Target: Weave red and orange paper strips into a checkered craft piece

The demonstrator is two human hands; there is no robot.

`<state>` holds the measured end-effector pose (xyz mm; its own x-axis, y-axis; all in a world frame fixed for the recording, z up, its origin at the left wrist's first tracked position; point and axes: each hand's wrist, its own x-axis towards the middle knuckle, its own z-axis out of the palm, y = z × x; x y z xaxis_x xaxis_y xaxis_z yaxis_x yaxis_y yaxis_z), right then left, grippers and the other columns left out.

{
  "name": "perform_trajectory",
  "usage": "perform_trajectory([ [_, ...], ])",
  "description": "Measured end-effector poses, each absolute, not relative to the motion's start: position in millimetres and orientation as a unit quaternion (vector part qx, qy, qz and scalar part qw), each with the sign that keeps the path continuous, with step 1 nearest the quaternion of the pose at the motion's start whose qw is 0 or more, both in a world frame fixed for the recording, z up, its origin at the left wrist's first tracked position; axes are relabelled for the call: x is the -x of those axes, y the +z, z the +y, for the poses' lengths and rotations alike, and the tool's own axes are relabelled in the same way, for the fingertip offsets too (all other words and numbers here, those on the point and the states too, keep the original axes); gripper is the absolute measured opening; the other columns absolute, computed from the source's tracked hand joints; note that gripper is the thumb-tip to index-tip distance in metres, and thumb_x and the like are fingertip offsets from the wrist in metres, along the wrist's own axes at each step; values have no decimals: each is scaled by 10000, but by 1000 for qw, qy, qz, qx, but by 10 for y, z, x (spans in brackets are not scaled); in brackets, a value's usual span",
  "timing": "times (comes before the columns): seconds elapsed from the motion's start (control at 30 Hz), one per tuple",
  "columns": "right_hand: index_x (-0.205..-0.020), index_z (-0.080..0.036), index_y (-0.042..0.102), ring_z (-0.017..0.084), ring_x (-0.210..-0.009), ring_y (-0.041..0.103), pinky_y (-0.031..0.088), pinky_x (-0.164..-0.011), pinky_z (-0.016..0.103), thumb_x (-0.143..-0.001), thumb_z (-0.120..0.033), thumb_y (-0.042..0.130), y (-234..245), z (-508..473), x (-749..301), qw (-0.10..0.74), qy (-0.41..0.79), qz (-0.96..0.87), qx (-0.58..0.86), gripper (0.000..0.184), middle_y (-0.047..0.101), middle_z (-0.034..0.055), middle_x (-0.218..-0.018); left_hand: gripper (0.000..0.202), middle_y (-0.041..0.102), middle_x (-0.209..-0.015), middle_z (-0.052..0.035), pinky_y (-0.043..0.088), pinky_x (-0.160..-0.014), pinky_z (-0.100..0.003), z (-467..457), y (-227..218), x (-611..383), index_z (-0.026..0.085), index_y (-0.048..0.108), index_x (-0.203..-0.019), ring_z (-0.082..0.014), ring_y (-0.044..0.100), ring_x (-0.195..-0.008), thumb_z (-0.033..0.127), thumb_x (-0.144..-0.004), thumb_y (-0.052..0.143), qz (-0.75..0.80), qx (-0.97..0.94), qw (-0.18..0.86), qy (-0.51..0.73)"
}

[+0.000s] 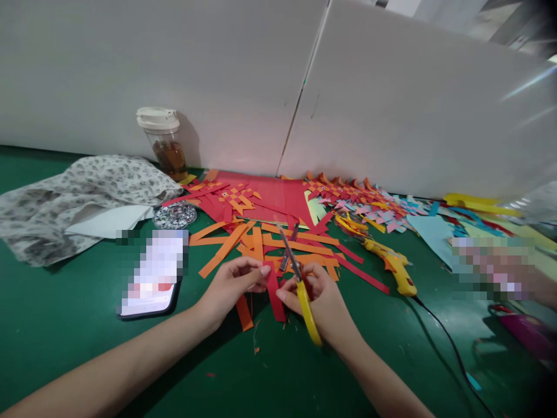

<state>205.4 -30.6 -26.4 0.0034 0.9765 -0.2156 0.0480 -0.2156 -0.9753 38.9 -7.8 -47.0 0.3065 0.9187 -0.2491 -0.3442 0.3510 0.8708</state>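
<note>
My left hand [232, 287] pinches a red paper strip [275, 297] near its upper end, and the strip hangs down toward the table. Scissors with yellow handles [308, 313] are in my right hand [324, 296], their blades pointing up and away from me. The right fingertips come close to the red strip; whether they touch it is hard to tell. An orange paper strip [244, 313] shows beneath my left hand. Just beyond both hands lies a loose heap of orange strips [228, 249] and red strips [363, 276].
A phone [152, 276] and patterned cloth [87, 186] lie left, near a lidded cup [167, 151]. Woven paper fish [239, 197] rest on red sheets [270, 188] by the white partition [174, 58]. Right are a corded yellow glue gun [398, 270] and another person's hand [500, 267].
</note>
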Motion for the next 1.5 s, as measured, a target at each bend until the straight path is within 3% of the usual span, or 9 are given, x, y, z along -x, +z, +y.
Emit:
perform_trajectory([
  [0.3,-720,-228,330,66,-496,482,389,-493,200,-432,-205,783,-253,-304,-2020,408,539,-447,586,538,485,-103,-599,162,670,-703,-1,486,-676,-233,-58,-437,-393,172,632,-744,-104,618,-637,310,-695,701,408,-353,723,432],
  [0.47,-717,-232,321,68,-489,483,384,-486,198,-409,-227,793,-226,-293,-2016,411,549,-438,581,564,496,-107,-574,192,662,-703,4,485,-622,-223,-49,-416,-385,167,647,-768,-109,612,-635,242,-627,752,397,-378,735,398],
  [0.63,-722,-230,325,71,-501,468,387,-504,207,-468,-251,782,-261,-304,-2035,414,545,-455,570,523,511,-94,-588,138,634,-647,16,481,-618,-207,-49,-429,-374,151,628,-686,-93,598,-608,240,-660,729,379,-393,742,389],
  [0.93,-839,-218,406,121,-571,508,399,-520,237,-636,-339,675,-142,-336,-2116,316,405,-601,612,358,521,-38,-675,110,664,-738,9,490,-777,-241,-46,-469,-376,156,620,-728,-102,628,-700,225,-706,703,361,-292,742,484],
  [1.07,-888,-205,439,137,-533,493,359,-471,241,-622,-376,662,-116,-348,-2125,249,289,-666,641,386,516,-26,-639,110,680,-749,-1,499,-773,-252,-53,-452,-384,151,612,-697,-117,639,-722,222,-717,694,338,-277,742,509],
  [1.2,-910,-200,469,189,-634,547,386,-522,272,-605,-435,656,-146,-350,-2140,204,213,-687,665,428,581,33,-750,84,688,-750,2,495,-777,-250,-63,-426,-388,155,622,-703,-120,642,-734,205,-727,685,330,-273,738,522],
  [1.5,-921,-214,462,213,-687,579,398,-547,285,-586,-522,652,-173,-342,-2161,167,197,-697,669,493,602,41,-815,29,699,-774,11,494,-781,-244,-65,-438,-388,167,636,-741,-112,644,-747,184,-754,656,321,-277,738,526],
])
